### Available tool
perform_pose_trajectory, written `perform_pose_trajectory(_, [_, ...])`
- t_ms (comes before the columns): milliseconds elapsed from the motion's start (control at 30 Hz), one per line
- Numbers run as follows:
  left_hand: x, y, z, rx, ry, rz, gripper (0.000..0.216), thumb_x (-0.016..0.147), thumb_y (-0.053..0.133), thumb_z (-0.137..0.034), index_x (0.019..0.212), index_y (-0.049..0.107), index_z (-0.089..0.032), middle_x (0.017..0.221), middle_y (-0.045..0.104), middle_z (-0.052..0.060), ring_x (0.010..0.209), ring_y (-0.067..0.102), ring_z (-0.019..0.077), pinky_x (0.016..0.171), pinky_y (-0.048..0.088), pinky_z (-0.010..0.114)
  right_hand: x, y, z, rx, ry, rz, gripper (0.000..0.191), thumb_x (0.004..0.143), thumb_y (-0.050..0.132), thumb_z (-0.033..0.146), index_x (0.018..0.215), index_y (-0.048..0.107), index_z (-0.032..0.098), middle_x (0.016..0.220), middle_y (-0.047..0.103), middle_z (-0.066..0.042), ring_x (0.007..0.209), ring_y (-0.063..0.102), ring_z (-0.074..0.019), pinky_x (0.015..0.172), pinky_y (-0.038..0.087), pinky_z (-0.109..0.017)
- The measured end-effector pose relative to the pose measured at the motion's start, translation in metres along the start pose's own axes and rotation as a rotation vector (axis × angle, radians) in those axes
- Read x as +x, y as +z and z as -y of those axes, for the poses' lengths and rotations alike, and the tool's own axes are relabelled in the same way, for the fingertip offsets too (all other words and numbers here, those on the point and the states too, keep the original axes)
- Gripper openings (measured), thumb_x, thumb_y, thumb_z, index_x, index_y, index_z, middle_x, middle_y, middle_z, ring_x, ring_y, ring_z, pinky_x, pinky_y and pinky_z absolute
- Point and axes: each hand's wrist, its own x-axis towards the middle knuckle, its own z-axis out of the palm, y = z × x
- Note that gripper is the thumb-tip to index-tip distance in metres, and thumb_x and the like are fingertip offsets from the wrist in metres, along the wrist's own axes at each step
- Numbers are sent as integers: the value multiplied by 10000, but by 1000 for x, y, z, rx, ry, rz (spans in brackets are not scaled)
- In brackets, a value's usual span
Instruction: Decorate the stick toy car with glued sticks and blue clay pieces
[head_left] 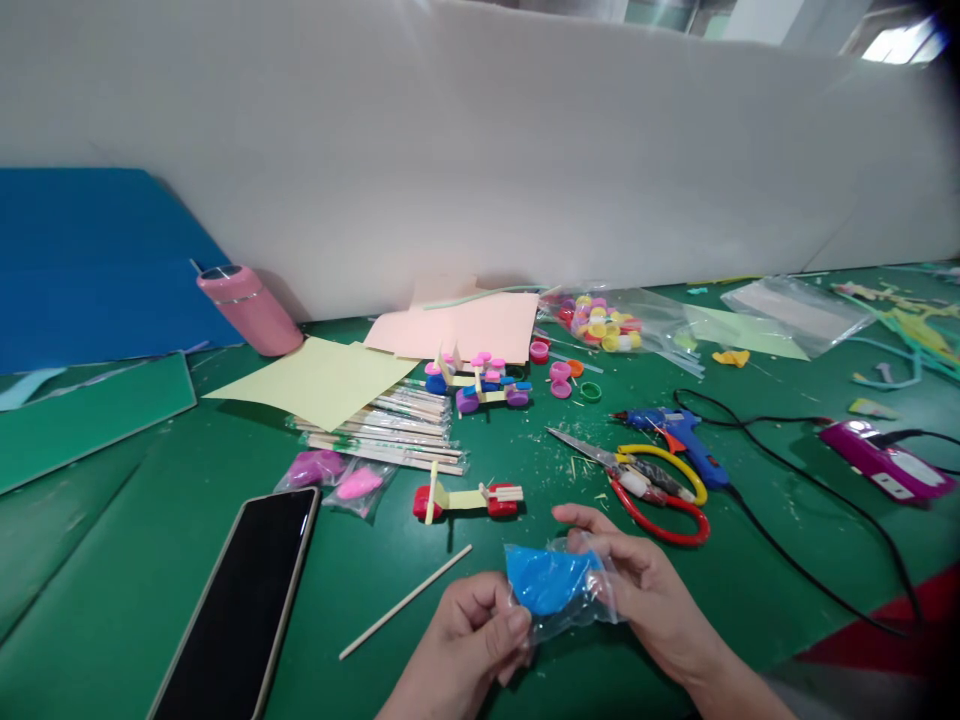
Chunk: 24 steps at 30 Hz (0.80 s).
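Note:
A small clear plastic bag with a flattened blue lump of what looks like modelling clay [551, 580] is held between my two hands above the near part of the table. My left hand [480, 630] pinches its left edge between thumb and fingers. On the other side, my right hand [637, 580] grips the bag's right end, with the index finger stretched out past it. Just beyond the bag stands a little model scooter [465, 500] with red wheels and a pale body. A thin wooden stick [405, 602] lies to the left of my left hand.
Scissors [637, 480] and a blue glue gun [675, 430] with a trailing cord lie at right. A phone [240, 600] lies at left. Behind are bundled sticks [390, 430], two more scooters [491, 395], bottle caps [560, 380], paper sheets [315, 385] and a pink tumbler [255, 310].

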Motion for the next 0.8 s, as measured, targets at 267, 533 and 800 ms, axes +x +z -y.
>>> perform_pose_trajectory(267, [1, 3, 5, -51, -40, -84, 401, 539, 760, -398, 777, 559, -146, 557, 591, 0, 416, 507, 95, 400, 384, 206, -1, 20, 11, -351, -92, 139, 89, 746, 615, 253, 784, 667, 192, 1173, 485, -79, 926, 542, -193, 867, 423, -327])
perform_pose_trajectory(533, [5, 2, 2, -94, -21, -176, 339, 549, 763, -358, 640, 509, -152, 421, 505, -63, 322, 368, 25, 323, 260, 140, 4, 22, 6, -177, -37, 195, 115, 763, 610, 279, 811, 651, 183, 1191, 476, -91, 1082, 496, -214, 898, 395, -323])
perform_pose_trajectory(800, [2, 3, -2, -113, 0, -196, 271, 595, 744, -285, 641, 513, -153, 406, 512, -64, 308, 361, 17, 330, 223, 135, 5, 23, 4, 115, 110, 185, 173, 707, 673, 349, 776, 672, 190, 1174, 499, -85, 1108, 479, -230, 871, 401, -319])
